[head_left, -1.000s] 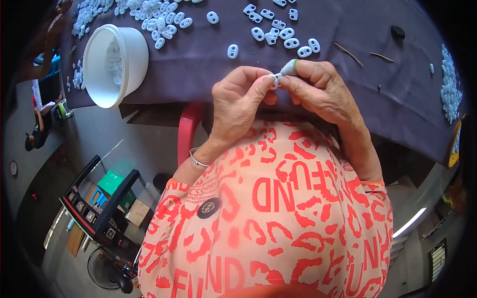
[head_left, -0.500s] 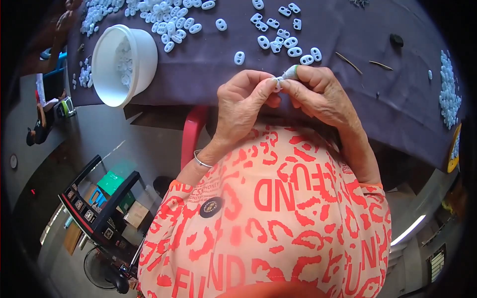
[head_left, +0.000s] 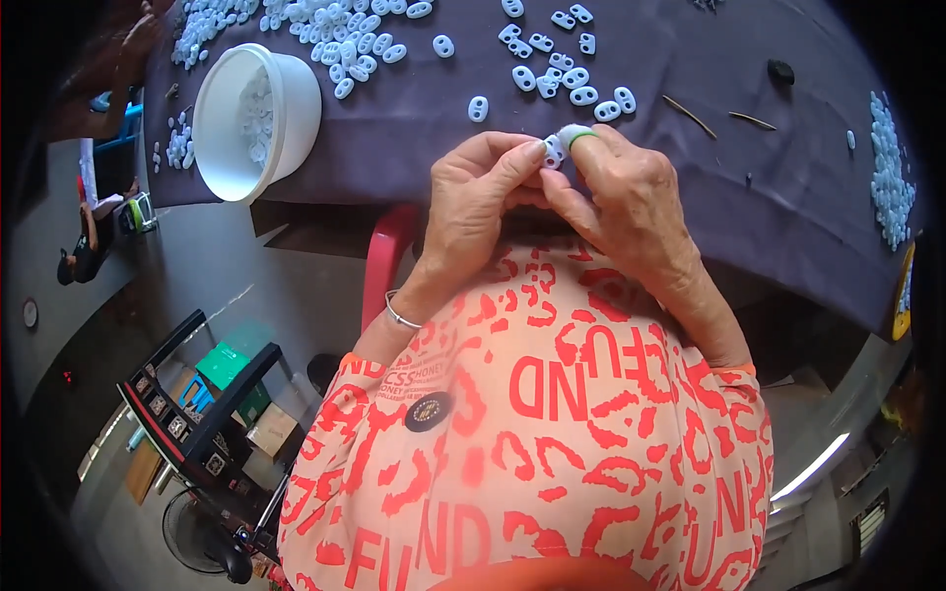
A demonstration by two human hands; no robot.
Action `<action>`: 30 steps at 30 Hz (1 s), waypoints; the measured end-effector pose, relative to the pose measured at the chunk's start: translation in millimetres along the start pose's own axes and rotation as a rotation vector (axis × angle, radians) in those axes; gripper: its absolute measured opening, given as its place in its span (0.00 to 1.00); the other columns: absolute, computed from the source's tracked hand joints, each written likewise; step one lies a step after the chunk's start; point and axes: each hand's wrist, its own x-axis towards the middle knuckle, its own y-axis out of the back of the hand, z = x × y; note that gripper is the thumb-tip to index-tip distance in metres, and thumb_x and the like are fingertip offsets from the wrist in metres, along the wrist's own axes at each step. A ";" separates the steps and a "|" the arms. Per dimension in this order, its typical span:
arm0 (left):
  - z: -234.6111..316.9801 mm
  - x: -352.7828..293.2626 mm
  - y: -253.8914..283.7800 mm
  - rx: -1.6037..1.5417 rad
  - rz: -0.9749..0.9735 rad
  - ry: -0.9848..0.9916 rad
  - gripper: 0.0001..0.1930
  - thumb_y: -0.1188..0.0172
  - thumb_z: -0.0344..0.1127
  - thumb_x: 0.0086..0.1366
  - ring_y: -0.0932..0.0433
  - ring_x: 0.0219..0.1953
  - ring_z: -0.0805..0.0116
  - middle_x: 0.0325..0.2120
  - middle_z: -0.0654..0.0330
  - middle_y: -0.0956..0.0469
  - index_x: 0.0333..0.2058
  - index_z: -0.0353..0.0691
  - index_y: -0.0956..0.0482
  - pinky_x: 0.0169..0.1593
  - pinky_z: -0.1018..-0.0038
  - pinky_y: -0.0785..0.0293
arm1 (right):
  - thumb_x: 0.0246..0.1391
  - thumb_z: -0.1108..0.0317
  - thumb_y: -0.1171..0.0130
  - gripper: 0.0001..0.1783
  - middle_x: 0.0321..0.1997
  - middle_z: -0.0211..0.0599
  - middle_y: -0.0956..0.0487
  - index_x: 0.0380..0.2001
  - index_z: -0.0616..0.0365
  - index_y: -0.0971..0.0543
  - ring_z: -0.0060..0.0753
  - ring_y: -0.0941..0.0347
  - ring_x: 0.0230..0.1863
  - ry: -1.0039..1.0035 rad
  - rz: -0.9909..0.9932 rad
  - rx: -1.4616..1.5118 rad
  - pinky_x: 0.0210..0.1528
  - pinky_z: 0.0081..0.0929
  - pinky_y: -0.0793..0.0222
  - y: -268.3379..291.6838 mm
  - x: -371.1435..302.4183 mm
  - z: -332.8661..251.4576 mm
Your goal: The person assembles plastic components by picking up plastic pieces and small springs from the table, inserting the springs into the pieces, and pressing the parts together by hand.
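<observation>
A small white plastic piece with two round holes [head_left: 554, 154] is held between my two hands, just off the table's front edge. My left hand [head_left: 465, 202] pinches it from the left with thumb and fingers. From the right, my right hand [head_left: 631, 197] has its index finger over the piece and its thumb at the lower edge. A white finger cover with a green rim [head_left: 577, 136] is on that index finger. One loose two-hole piece [head_left: 478, 108] lies just beyond my left hand, and a scattered group of them [head_left: 575, 78] lies beyond my right.
A white tub [head_left: 300, 113] with small whitish pieces inside stands tilted-looking at the left. Behind it spreads a large pile of white pieces [head_left: 340, 47]. Slim whitish pieces [head_left: 891, 187] lie at the far right. Two twigs [head_left: 689, 115] and a dark lump [head_left: 780, 72] lie between.
My right hand has turned, its index finger now over the piece and its thumb lower. The piece shows its holes more plainly. My left hand keeps its pinch.
</observation>
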 end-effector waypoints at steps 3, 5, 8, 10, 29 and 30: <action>-0.3 -1.1 1.3 -0.028 -0.015 0.011 0.09 0.44 0.32 0.61 0.22 0.29 0.72 0.28 0.56 0.23 0.34 0.31 0.25 0.33 0.79 0.22 | 0.45 0.65 0.41 0.12 0.26 0.42 0.27 0.28 0.63 0.28 0.43 0.29 0.21 -0.023 -0.022 -0.055 0.23 0.32 0.33 0.6 0.5 -3.3; -0.7 -1.5 2.4 -0.032 -0.019 0.008 0.08 0.44 0.32 0.61 0.22 0.29 0.72 0.28 0.56 0.22 0.34 0.31 0.25 0.33 0.78 0.22 | 0.45 0.65 0.41 0.11 0.26 0.42 0.27 0.27 0.62 0.29 0.43 0.29 0.21 -0.027 -0.039 -0.069 0.23 0.32 0.33 1.3 1.4 -4.7; -1.6 -2.1 3.2 -0.013 -0.023 0.002 0.08 0.44 0.31 0.61 0.22 0.29 0.73 0.29 0.56 0.22 0.34 0.31 0.25 0.34 0.79 0.22 | 0.45 0.65 0.42 0.11 0.25 0.41 0.27 0.25 0.62 0.29 0.43 0.29 0.21 -0.016 -0.067 -0.073 0.22 0.33 0.33 1.9 2.8 -5.4; -1.4 -2.2 2.4 -0.031 -0.016 0.013 0.08 0.43 0.31 0.61 0.22 0.29 0.73 0.29 0.56 0.22 0.33 0.31 0.25 0.33 0.79 0.22 | 0.45 0.65 0.42 0.11 0.25 0.41 0.27 0.25 0.62 0.30 0.43 0.29 0.21 -0.011 -0.068 -0.080 0.22 0.33 0.34 1.1 3.2 -4.5; -9.6 -5.1 -1.5 0.130 0.105 -0.116 0.07 0.43 0.29 0.60 0.24 0.26 0.78 0.25 0.59 0.22 0.32 0.30 0.24 0.32 0.83 0.25 | 0.43 0.73 0.41 0.09 0.19 0.42 0.30 0.20 0.63 0.32 0.41 0.31 0.17 0.106 0.002 0.035 0.18 0.30 0.35 -16.0 1.0 5.4; -9.7 -5.1 -1.7 0.135 0.113 -0.118 0.07 0.43 0.29 0.60 0.24 0.26 0.79 0.25 0.60 0.22 0.32 0.30 0.24 0.32 0.84 0.26 | 0.43 0.73 0.41 0.09 0.19 0.42 0.30 0.20 0.63 0.32 0.41 0.31 0.17 0.110 0.013 0.039 0.18 0.30 0.35 -17.1 0.7 5.9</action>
